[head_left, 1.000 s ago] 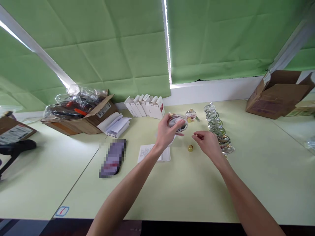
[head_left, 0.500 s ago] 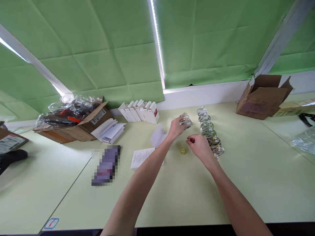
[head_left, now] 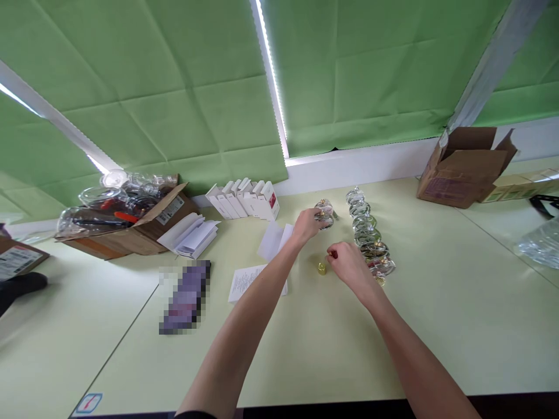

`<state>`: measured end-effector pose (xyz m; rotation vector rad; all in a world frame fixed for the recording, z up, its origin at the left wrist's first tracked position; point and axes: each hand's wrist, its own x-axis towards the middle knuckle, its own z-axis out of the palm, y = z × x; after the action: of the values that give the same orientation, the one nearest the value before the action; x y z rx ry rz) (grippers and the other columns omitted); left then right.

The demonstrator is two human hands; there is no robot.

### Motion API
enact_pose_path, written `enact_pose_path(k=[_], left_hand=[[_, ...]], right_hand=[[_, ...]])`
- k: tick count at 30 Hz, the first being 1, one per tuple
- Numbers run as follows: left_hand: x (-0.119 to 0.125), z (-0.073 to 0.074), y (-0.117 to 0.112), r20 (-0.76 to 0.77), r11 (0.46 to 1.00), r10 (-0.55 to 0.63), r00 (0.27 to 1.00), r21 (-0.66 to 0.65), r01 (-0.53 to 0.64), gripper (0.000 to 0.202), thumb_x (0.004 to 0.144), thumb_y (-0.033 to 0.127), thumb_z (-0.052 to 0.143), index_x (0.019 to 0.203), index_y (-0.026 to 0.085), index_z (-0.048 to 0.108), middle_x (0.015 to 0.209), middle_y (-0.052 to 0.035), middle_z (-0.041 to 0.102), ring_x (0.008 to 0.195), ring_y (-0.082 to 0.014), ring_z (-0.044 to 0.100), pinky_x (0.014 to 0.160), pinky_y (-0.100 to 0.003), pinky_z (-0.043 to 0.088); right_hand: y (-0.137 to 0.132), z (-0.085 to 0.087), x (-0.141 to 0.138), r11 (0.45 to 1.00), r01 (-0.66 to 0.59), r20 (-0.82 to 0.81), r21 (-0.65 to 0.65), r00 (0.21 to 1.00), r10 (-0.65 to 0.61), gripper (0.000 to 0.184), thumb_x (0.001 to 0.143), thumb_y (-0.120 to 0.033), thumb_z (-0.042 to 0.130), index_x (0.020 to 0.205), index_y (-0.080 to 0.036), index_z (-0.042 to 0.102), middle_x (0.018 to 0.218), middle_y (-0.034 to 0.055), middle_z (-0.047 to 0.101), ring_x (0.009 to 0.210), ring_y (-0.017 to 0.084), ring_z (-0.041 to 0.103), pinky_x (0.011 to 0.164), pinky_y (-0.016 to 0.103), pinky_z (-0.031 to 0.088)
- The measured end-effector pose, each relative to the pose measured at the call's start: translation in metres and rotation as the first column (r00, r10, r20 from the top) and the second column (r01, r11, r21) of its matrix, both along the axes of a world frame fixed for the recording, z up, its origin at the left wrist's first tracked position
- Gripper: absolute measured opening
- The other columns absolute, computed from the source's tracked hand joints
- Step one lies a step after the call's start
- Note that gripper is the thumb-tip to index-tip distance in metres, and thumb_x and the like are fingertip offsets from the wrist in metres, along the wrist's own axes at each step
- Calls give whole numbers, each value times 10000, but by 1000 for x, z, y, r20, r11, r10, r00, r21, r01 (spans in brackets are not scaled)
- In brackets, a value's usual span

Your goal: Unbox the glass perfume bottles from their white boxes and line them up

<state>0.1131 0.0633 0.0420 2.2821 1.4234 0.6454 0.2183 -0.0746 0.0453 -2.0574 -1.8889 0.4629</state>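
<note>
My left hand (head_left: 307, 227) is closed around the side of a clear glass perfume bottle (head_left: 324, 220) with a gold-coloured neck, standing at the far part of the table. My right hand (head_left: 348, 263) is nearer to me, its thumb and fingers pinched together. A small dark red spot shows between those fingertips; whether it is an object I cannot tell. Just left of the right hand, a gold cap (head_left: 322, 269) rests on the table. Right of both hands runs a row of clear glass bottles (head_left: 365, 224), several of them close together.
White cartons (head_left: 244, 199) stand by the wall. A printed white box (head_left: 244, 281) and translucent paper (head_left: 271, 240) lie left of my hands. Folded white sheets (head_left: 191, 234), a blurred purple item (head_left: 187, 298), a full cardboard box (head_left: 126, 235) and an open carton (head_left: 463, 174) are farther out.
The view has shifted slightly. My left hand stays at the glass bottle and my right hand stays pinched near the gold cap, with only small finger movement.
</note>
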Motion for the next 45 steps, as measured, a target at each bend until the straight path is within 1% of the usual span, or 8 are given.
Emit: enact_pose_path(k=[5, 7, 9, 11, 18, 26, 34, 45], left_hand=[[0, 10, -17, -43, 995, 47, 998, 94, -43, 468, 815, 250, 721, 1263, 181, 605, 1234, -131, 632, 1089, -268, 600, 871, -321, 461], [-3, 17, -35, -46, 979, 73, 996, 193, -63, 415, 888, 259, 647, 1289, 188, 566, 1288, -137, 603, 1145, -271, 584, 897, -333, 457], [-11, 24, -59, -12, 973, 74, 997, 220, -69, 283, 960, 319, 550, 1218, 210, 595, 1211, -101, 638, 1029, -234, 631, 844, -319, 470], [-22, 28, -84, -49, 993, 31, 998, 119, -25, 239, 972, 387, 523, 1102, 224, 639, 1079, -63, 674, 863, -206, 655, 747, -309, 470], [-49, 13, -126, -228, 974, -141, 963, -205, 94, 410, 845, 349, 691, 1236, 256, 611, 1205, -55, 647, 962, -235, 678, 703, -288, 459], [-36, -19, -109, -156, 992, -93, 983, -96, 78, 172, 863, 83, 514, 850, 191, 648, 883, -59, 641, 724, -189, 628, 599, -278, 393], [-7, -35, -58, 8, 991, 131, 991, -41, -130, 122, 830, 88, 594, 910, 162, 648, 949, -98, 658, 827, -200, 632, 694, -277, 446], [0, -47, -55, 166, 973, 230, 959, -58, -223, 189, 879, 151, 615, 1064, 170, 641, 1005, -101, 693, 847, -211, 659, 685, -287, 451]], right_hand=[[-1, 0, 1, 999, 8, 70, -36, 998, -6, 214, 869, -146, 551, 731, -170, 713, 837, 122, 733, 733, 191, 639, 569, 293, 261], [-1, -2, 1, 999, 22, 97, -41, 995, -17, 210, 882, -134, 533, 815, -159, 731, 916, 142, 739, 788, 208, 660, 584, 293, 274], [0, -4, 2, 998, 35, 120, -45, 992, -29, 222, 894, -113, 514, 905, -150, 733, 971, 150, 739, 829, 221, 671, 599, 291, 289], [1, -6, 1, 998, 46, 138, -50, 990, -39, 240, 908, -102, 493, 956, -145, 725, 982, 152, 737, 843, 229, 678, 607, 291, 303], [4, -13, 1, 998, 50, 177, -34, 983, -43, 226, 938, -120, 477, 906, -143, 699, 950, 151, 725, 858, 245, 685, 627, 291, 343], [16, -23, 1, 991, 124, 140, 57, 982, -131, 249, 962, -164, 484, 1162, -95, 616, 894, 153, 725, 811, 247, 683, 627, 291, 370], [36, -40, 3, 975, 141, 34, 174, 988, -149, 239, 948, -179, 503, 1091, -146, 692, 1021, 108, 746, 881, 216, 673, 718, 278, 416], [43, -48, 6, 956, 183, -56, 231, 983, -175, 348, 918, -160, 471, 1162, -146, 720, 1057, 113, 737, 885, 197, 658, 783, 267, 429]])
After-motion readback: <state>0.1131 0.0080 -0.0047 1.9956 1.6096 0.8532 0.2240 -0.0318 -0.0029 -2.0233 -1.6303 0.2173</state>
